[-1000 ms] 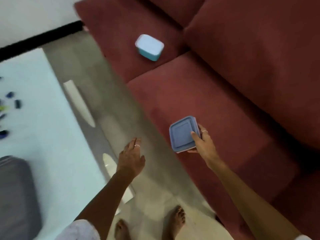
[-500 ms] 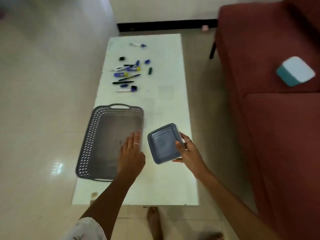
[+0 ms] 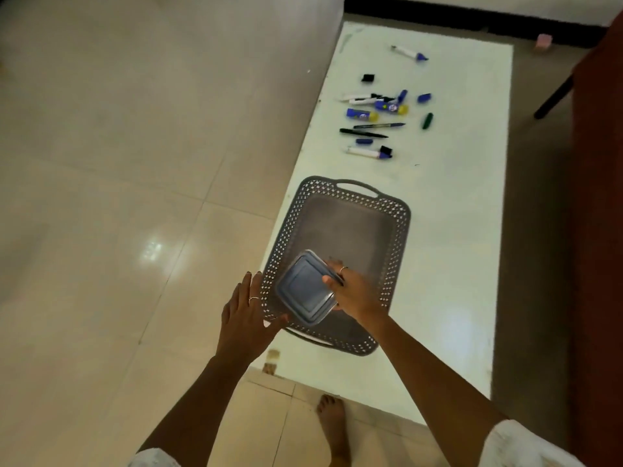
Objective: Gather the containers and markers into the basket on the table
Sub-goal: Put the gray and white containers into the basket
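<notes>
Over basket (image 3: 401, 227): right hand (image 3: 354, 293) grips blue container (image 3: 305, 291); left hand (image 3: 244, 315) flat, fingers spread, empty.

The container (image 3: 306, 291) in my right hand (image 3: 354, 294) is a dull grey-blue. Under it the basket (image 3: 397, 230) is dark grey, its rim dotted with small pale holes. My table (image 3: 455, 264) is white. In the upper right of the frame the markers (image 3: 377, 119) show blue, black, white, green, with yellow ends. The floor (image 3: 118, 163) at left is glossy beige tile.
</notes>
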The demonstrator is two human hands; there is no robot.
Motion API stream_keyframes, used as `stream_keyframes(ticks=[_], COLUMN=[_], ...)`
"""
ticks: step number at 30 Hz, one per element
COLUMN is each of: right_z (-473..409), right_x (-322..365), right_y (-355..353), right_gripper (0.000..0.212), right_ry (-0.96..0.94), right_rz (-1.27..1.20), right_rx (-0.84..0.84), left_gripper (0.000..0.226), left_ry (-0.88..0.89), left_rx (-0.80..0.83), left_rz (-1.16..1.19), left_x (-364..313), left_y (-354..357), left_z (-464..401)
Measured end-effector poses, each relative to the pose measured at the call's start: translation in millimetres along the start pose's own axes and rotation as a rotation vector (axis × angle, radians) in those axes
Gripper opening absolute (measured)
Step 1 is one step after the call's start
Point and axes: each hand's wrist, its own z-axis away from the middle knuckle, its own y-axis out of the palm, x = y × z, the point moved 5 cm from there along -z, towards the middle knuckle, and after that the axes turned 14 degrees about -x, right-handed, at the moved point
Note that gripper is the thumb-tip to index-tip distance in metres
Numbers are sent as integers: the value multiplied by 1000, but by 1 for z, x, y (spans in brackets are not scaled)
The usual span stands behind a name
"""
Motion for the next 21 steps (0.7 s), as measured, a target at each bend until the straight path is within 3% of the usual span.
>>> stream_keyframes(ticks=[4,13,21], right_z=[-15,-41,-33], right_x=[6,-3,-4], right_y=[30,62,68], right_gripper=[40,42,60], right_ry=[-69,-74,-98], right_rz=[110,300,515], right_rx=[59,-2,141], left_gripper=[139,115,115], left_ry=[-66,-3,3], left_rx=[109,158,175], left_rz=[-5,74,90], left_x=[24,33,32], left_y=[16,36,31], left_z=[-1,-6,-4])
